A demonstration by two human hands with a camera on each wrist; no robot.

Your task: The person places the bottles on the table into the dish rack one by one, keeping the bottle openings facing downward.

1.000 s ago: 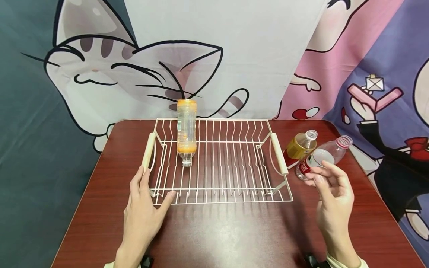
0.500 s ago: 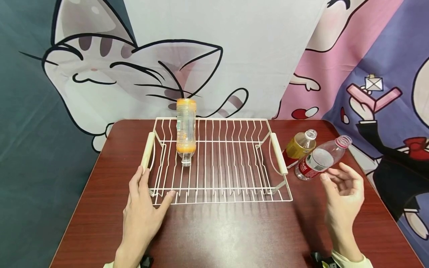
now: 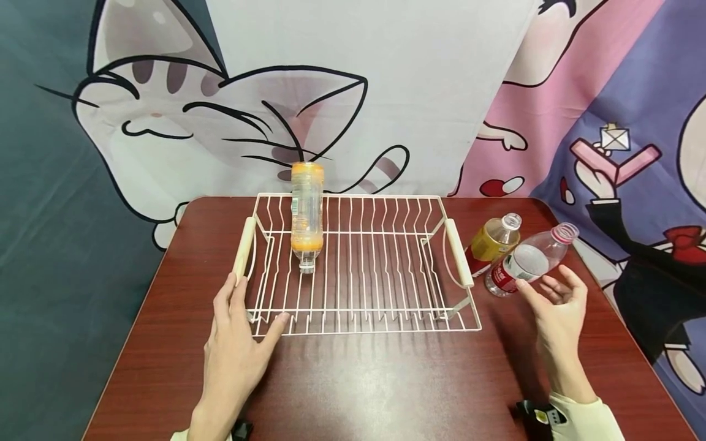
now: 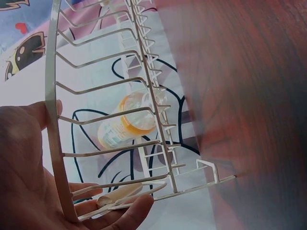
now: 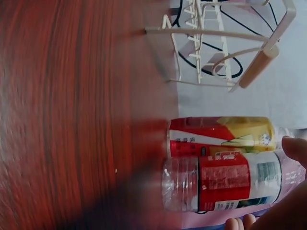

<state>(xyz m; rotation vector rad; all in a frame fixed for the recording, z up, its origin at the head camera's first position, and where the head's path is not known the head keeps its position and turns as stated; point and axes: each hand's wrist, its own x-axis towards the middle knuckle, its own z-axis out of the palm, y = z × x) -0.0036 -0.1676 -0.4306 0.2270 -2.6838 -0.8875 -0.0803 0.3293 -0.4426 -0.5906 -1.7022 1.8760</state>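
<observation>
A white wire dish rack with two pale wooden handles stands on the table. My left hand holds its front left corner, thumb at the front rim and fingers by the left handle. In the left wrist view, the fingers reach round the wires. A clear bottle with orange bands stands neck down in the rack's left part. On the right, a clear bottle with a red and white label stands upright, uncapped. My right hand is close in front of it, fingers loosely bent, gripping nothing.
An uncapped bottle with a yellow and red label stands between the rack's right handle and the red-labelled bottle. A printed cartoon cloth hangs behind the dark red wooden table.
My right hand has shifted right, away from in front of the red-labelled bottle, then slightly back left towards it. The left hand, rack and bottles have stayed put.
</observation>
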